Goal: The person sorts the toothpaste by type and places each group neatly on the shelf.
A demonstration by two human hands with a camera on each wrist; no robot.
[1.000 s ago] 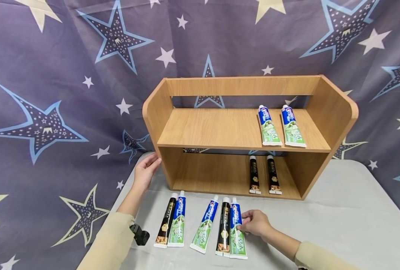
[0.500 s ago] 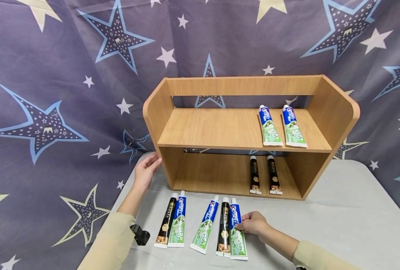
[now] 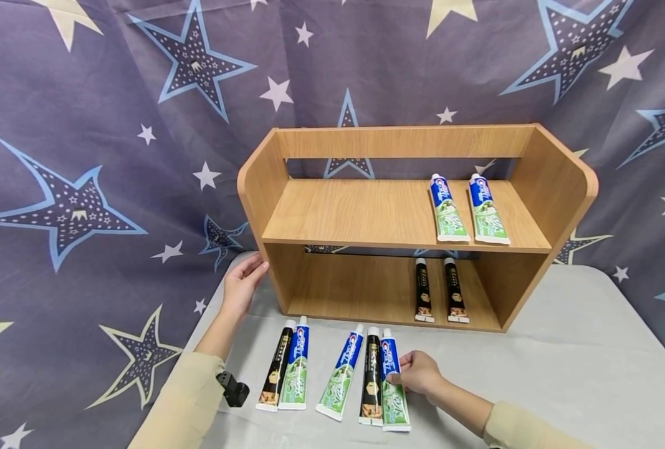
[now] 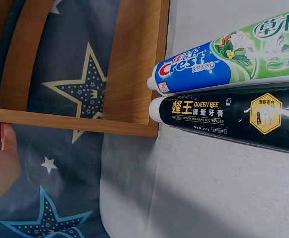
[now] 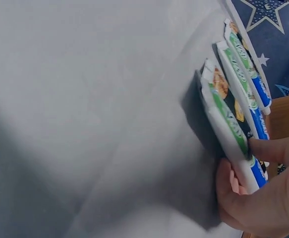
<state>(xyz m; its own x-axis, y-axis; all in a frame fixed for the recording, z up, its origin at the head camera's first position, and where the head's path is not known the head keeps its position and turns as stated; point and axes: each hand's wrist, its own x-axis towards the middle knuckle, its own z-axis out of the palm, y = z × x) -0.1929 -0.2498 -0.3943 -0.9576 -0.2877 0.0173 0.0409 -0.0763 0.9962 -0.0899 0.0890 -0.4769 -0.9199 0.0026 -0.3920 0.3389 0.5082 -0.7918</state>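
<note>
At the right end of the front row, my right hand (image 3: 419,372) pinches a blue-and-green Crest toothpaste tube (image 3: 395,399). Its thumb lies over the tube and its fingers are at the right side, as the right wrist view shows. A black toothpaste tube (image 3: 372,377) lies directly left of it. My left hand (image 3: 239,289) touches the outer left side of the wooden shelf (image 3: 267,274) with fairly straight fingers. Further left on the table are a Crest tube (image 3: 339,374), and a pair made of another Crest tube (image 4: 194,69) and a black Queen Bee tube (image 4: 223,113).
Two Crest tubes (image 3: 449,209) lie on the upper board's right part. Below them, two black tubes (image 3: 423,292) lie on the lower board. A star-patterned curtain (image 3: 108,125) hangs behind the grey-covered table (image 3: 579,349).
My right hand has shifted slightly left with the Crest tube, which now sits closer against the black tube. The left hand stays at the shelf's side.
</note>
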